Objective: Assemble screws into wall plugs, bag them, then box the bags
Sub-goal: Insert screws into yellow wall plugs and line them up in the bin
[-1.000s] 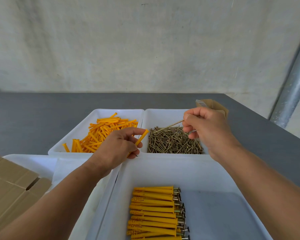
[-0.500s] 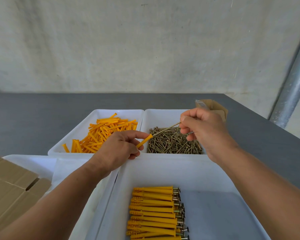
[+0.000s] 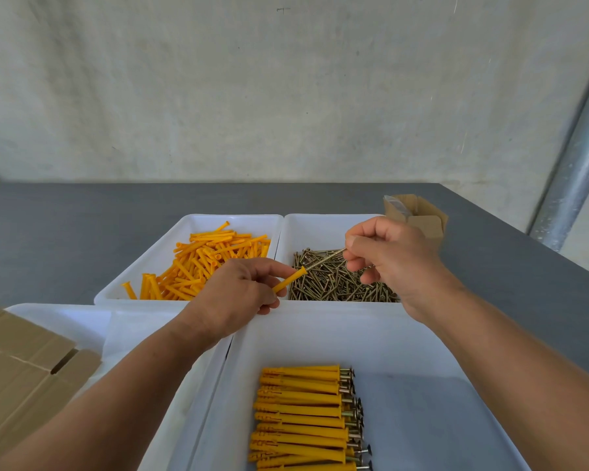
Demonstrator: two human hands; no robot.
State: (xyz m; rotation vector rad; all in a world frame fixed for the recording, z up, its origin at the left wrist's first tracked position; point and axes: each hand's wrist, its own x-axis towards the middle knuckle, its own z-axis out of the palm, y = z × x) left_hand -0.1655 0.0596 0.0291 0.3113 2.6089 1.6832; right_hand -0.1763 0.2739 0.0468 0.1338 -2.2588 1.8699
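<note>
You're on the assembly step: your left hand [image 3: 238,294] pinches an orange wall plug [image 3: 288,280], your right hand [image 3: 388,263] pinches a screw [image 3: 323,259], its tip at the plug's mouth, over the screw tray [image 3: 320,219]. Next, I'd say, line them up straight and push in.

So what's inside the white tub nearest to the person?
Inside the near tub lies a neat row of orange plugs with screws, screw heads pointing right. The row runs off the picture's bottom, so its end is hidden.
</note>
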